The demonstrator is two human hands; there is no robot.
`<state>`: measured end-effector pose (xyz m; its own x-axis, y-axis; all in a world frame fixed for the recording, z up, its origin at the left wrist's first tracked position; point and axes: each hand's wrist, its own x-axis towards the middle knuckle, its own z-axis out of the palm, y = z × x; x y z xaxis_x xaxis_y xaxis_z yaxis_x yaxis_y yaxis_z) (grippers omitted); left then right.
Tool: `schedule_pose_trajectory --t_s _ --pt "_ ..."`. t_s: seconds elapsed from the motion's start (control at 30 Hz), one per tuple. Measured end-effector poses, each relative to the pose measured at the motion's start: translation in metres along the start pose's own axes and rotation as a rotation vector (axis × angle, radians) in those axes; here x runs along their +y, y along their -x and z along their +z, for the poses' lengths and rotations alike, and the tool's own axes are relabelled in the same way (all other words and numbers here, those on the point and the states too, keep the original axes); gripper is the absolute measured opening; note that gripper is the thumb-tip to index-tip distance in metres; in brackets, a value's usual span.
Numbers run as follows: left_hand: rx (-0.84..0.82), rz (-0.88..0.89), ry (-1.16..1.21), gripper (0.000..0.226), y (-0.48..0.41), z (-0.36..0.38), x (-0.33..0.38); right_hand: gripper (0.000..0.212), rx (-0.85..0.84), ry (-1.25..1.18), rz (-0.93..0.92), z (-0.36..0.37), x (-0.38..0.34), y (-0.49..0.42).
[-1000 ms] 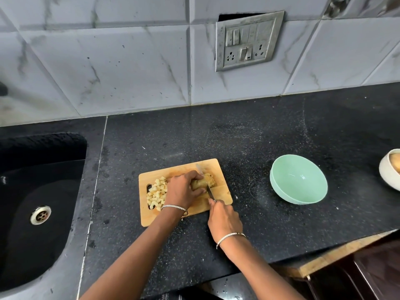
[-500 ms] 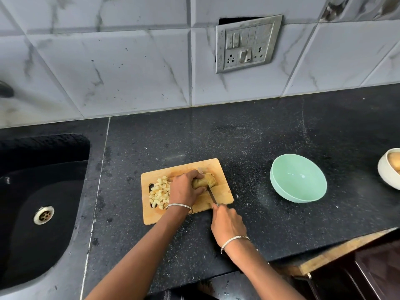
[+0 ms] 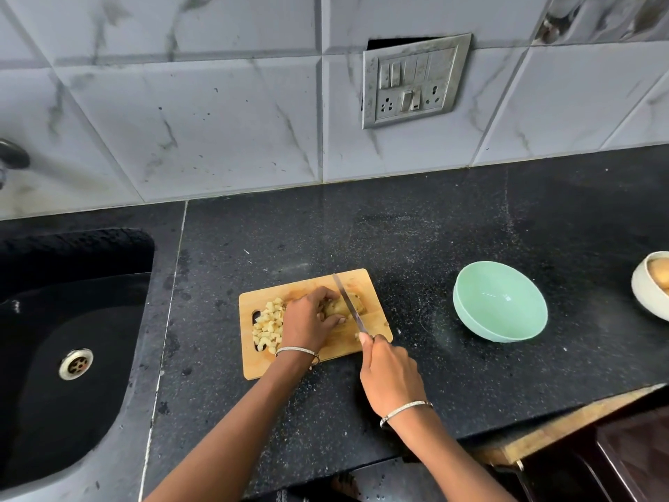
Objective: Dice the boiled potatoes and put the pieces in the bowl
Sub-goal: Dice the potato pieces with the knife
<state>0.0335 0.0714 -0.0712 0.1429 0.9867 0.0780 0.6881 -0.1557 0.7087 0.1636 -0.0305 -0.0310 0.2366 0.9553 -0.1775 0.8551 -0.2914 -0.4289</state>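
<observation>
Mid-dicing step. Centre of frame, wooden cutting board (image 3: 369, 284) on the black counter (image 3: 434, 226); left hand (image 3: 306, 322) curled over a boiled potato (image 3: 335, 306), pinning it down, fingers wrapped on it. Right hand (image 3: 389, 375) just below-right of the board, closed round the handle of a knife (image 3: 349, 306); handle itself hidden in the fist. Blade lies across the potato, tip pointing to upper frame, right next to the left fingertips. Pile of diced pieces (image 3: 268, 326) sits on the left part of the board, beside the left hand. Green bowl (image 3: 499, 302) right of centre, well apart from the board, looks to hold nothing yet. White bowl (image 3: 648, 288) at the right edge with what looks like more potato inside. Sink (image 3: 65, 342) at left. My read: transfer not started; next calls for pressing the blade down through the potato, keeping clear of the holding fingers, soft potato may crumble.
</observation>
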Motion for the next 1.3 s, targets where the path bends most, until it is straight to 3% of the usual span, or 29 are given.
schedule_pose_trajectory --t_s 0.27,0.6,0.83,1.3 --pt "-0.006 -0.003 0.038 0.03 -0.005 0.003 -0.006 0.045 -0.022 0.113 0.011 0.006 -0.004 -0.002" --pt "-0.008 -0.001 0.072 0.031 -0.008 0.003 -0.011 0.046 -0.133 0.039 0.078 0.019 -0.012 -0.023" --pt "-0.01 -0.011 0.123 0.03 -0.007 0.002 -0.013 0.046 -0.112 0.116 0.082 0.026 -0.008 -0.012" --pt "0.009 0.007 0.111 0.036 0.003 0.002 -0.013 0.049 -0.064 0.029 0.013 0.0 -0.002 -0.003"
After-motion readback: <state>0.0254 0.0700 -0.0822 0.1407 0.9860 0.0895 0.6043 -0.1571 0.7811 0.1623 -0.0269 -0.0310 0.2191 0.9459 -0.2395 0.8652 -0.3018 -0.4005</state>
